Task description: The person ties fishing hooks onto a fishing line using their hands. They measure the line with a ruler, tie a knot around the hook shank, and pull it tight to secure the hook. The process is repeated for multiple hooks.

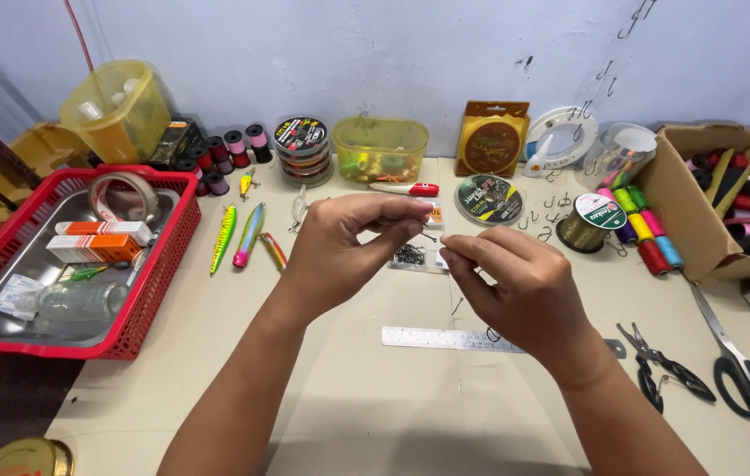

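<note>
**Both hands pinched over the hook packet**

At far left, on the desk (375, 414): a red basket (159, 273) with a steel tray inside, carrying a tape roll (123, 196), orange and white boxes (97, 240) and a clear bag. Just right of the basket, lying flat: long fishing lures (249, 234), green, blue-pink and striped.

Raised above the desk's middle: left hand (339, 251), thumb and forefinger pressed together at the tips, remaining fingers curled loosely beneath. Something very thin apparently pinched there; too small to identify. Below and between the hands, flat on the desk: a small clear packet of dark hooks (410, 256), untouched by either hand.

Just right of it: right hand (516, 286), thumb and forefinger likewise closed into a pinch pointing toward the left hand, tips near but not touching it. A small fish hook (458, 306) seen just beneath the right fingers; whether hanging or lying on the desk, impossible to tell. Under the right wrist: a steel ruler (445, 338).

Further right: spools of line (489, 199), coloured thread bobbins (648, 234), pliers (661, 366), scissors (741, 370), and a cardboard box (701, 225) of bobbins.
</note>
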